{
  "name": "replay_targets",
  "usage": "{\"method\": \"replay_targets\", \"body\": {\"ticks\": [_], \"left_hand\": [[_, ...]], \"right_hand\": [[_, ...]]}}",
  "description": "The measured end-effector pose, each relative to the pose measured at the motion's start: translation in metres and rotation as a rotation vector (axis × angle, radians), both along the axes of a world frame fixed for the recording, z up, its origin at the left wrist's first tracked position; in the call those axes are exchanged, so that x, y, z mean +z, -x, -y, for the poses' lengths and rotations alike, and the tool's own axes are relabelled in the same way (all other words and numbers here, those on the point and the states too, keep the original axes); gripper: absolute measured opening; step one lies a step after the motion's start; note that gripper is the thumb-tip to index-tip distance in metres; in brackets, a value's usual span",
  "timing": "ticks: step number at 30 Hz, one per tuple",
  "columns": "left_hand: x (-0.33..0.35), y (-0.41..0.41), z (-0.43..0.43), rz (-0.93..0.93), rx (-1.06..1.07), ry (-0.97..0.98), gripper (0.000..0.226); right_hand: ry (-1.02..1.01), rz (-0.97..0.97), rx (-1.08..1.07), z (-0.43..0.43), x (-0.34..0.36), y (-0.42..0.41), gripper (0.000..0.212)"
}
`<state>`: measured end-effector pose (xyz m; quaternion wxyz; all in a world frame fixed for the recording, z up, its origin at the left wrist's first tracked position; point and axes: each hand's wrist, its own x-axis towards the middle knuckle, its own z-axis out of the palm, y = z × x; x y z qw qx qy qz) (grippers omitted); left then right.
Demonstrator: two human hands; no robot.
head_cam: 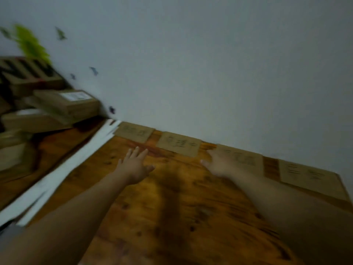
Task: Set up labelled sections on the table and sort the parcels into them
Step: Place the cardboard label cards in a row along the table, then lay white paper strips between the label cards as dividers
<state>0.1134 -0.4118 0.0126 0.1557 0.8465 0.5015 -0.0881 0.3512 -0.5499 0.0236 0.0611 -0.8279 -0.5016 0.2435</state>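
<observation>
Several cardboard label cards with dark handwritten characters lie in a row along the far edge of the wooden table [172, 197], against the wall: one at the left [134, 132], a second [178, 144], a third [242, 159] and a large one at the right [307, 178]. My left hand [134, 166] hovers flat over the table with fingers spread, just short of the first two cards, holding nothing. My right hand [217, 163] rests with its fingers on the left edge of the third card. A pile of brown parcels [66, 104] sits at the far left. The picture is blurred.
A white strip [63, 173] runs along the table's left edge, with a second wooden surface [47, 148] beyond it under the parcels. A green plant [30, 43] stands behind the pile. The grey wall [210, 64] closes off the far side.
</observation>
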Motion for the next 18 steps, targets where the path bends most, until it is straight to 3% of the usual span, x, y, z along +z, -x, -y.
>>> {"method": "replay_targets", "body": {"ticks": [8,18], "left_hand": [[0.012,0.231,-0.063,0.048,0.255,-0.032,0.073],[-0.031,0.339,-0.149,0.07,0.362,0.043,0.073]], "right_hand": [[0.007,-0.06,0.218,-0.11,0.019,0.185,0.068],[0.002,-0.128,0.368,-0.242,-0.026,0.3,0.06]]}}
